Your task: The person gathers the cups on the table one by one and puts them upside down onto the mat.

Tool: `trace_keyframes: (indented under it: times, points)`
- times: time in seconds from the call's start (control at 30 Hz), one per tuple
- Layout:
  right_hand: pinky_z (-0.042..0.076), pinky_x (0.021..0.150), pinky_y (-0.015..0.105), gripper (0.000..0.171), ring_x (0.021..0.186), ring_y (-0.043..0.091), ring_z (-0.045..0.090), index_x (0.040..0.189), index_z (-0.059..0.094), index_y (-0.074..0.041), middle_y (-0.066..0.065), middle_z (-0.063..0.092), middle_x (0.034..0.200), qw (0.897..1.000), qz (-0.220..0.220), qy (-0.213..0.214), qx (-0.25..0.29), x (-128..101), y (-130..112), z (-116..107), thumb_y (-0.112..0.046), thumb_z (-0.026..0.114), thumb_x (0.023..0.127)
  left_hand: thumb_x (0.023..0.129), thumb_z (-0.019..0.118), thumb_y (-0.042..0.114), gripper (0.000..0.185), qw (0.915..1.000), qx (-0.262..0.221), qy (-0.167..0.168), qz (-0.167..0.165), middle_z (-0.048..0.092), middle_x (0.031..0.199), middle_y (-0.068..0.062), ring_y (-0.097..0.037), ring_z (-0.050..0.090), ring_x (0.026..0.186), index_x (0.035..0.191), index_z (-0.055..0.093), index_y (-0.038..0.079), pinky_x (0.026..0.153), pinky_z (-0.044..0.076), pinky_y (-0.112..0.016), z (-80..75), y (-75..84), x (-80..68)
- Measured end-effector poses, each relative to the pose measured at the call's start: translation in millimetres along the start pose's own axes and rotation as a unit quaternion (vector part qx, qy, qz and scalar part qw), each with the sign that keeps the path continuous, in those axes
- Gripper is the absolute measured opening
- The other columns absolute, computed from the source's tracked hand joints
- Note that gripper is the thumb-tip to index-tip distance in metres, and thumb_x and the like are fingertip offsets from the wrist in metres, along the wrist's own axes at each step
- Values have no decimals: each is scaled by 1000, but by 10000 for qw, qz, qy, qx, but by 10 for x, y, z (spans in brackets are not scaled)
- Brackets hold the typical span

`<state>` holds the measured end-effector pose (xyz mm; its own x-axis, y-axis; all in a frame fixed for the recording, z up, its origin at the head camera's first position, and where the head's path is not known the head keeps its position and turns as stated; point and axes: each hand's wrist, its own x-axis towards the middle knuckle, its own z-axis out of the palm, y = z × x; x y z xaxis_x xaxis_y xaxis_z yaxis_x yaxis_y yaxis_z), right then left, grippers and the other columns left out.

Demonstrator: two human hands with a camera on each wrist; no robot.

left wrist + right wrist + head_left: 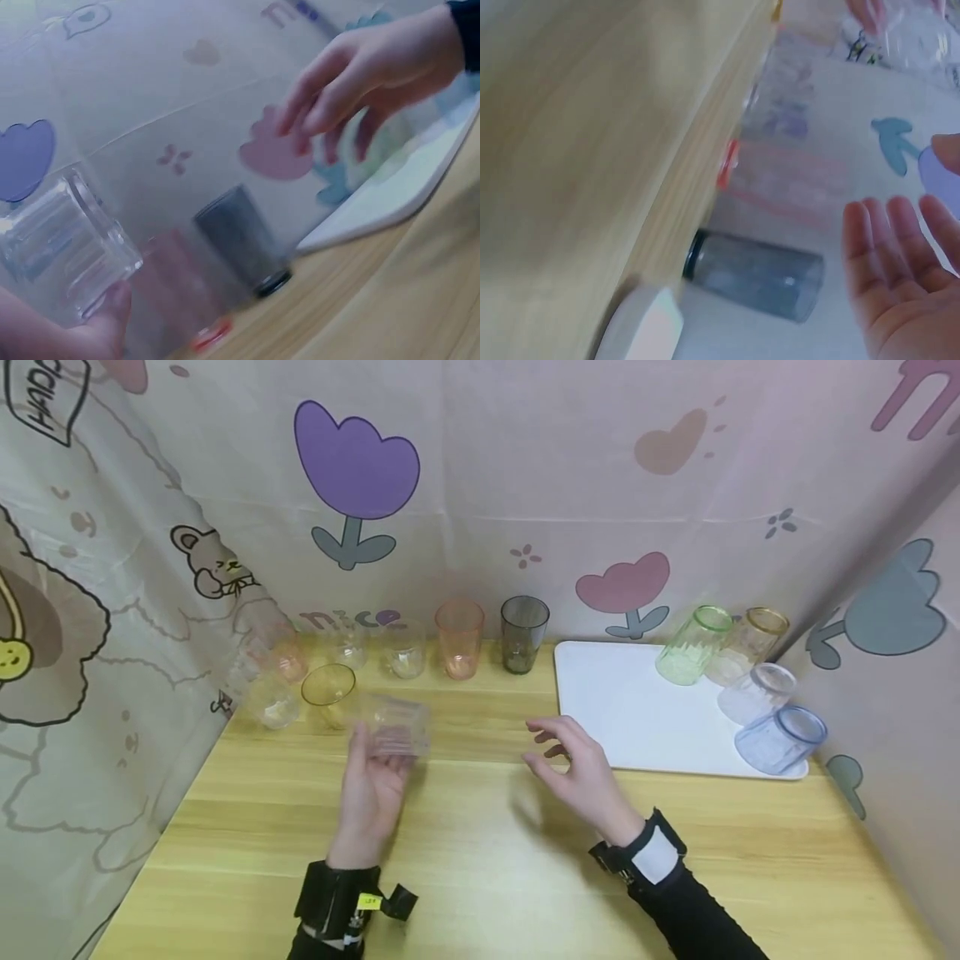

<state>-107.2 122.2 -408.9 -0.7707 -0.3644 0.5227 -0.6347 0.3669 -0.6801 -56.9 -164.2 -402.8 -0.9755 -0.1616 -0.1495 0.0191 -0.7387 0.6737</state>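
My left hand (375, 797) grips a clear drinking glass (397, 727), holding it tilted on its side above the table, left of the middle. In the left wrist view the thumb lies against the thick end of the glass (67, 240). My right hand (581, 777) hovers over the table by the near left corner of a white tray (637, 710), fingers loosely bent and nothing in them. Its palm and fingers show in the right wrist view. Behind the hands stand a pink glass (459, 639) and a dark grey glass (523, 635), both upright.
On the tray's right side lean a green glass (693, 645), an amber-rimmed glass (747, 647), a clear glass (756, 693) and a blue glass (780, 741). A yellow glass (328, 693) and several clear or pale glasses stand at the back left. A patterned curtain (487, 468) hangs behind the table.
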Motion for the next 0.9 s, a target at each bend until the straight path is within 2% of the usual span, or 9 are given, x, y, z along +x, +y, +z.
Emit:
trace_keyframes:
  times: [0.2, 0.37, 0.43, 0.7, 0.8, 0.9]
  points:
    - [60, 92, 43, 63, 116, 30, 62, 141, 58, -4, 9, 60, 139, 9994, -285, 81, 189, 22, -100, 141, -2, 85, 84, 105, 45, 59, 79, 9983, -113, -262, -499, 44, 146, -17, -19, 64, 117, 160, 21, 9, 94, 56, -21, 186, -225, 59]
    - [57, 97, 48, 79, 127, 30, 58, 148, 52, -2, 14, 53, 150, 9977, -629, 172, 184, 36, -137, 243, -3, 88, 78, 104, 46, 61, 86, 9948, -164, -400, -927, 44, 144, -18, -18, 63, 115, 160, 18, 1, 92, 56, -20, 314, -403, 100]
    - [56, 101, 46, 83, 132, 31, 55, 149, 50, -1, 16, 50, 153, 9970, -722, 193, 184, 39, -145, 273, -3, 90, 76, 105, 46, 61, 87, 9930, -167, -491, -1064, 43, 144, -19, -18, 64, 116, 161, 18, 0, 92, 57, -20, 347, -471, 111]
    - [37, 121, 40, 87, 143, 35, 47, 149, 50, 1, 16, 46, 157, 9964, -814, 228, -32, 42, -160, 326, -7, 92, 74, 103, 48, 62, 85, 9882, 62, -723, -1351, 46, 145, -18, -18, 63, 117, 158, 25, 1, 97, 55, -22, 444, -671, 130]
    - [36, 122, 40, 87, 142, 36, 48, 148, 50, 1, 16, 47, 156, 9958, -876, 277, -52, 43, -150, 329, -4, 92, 72, 104, 47, 61, 82, 9864, 196, -835, -1405, 49, 143, -15, -17, 63, 117, 157, 27, 2, 96, 55, -21, 478, -717, 134]
    - [38, 120, 37, 87, 139, 36, 50, 147, 51, 1, 18, 49, 153, 9947, -960, 376, -38, 43, -128, 324, 4, 90, 70, 104, 46, 62, 81, 9840, 285, -951, -1481, 52, 137, -13, -15, 65, 111, 156, 30, 2, 88, 57, -18, 506, -758, 147]
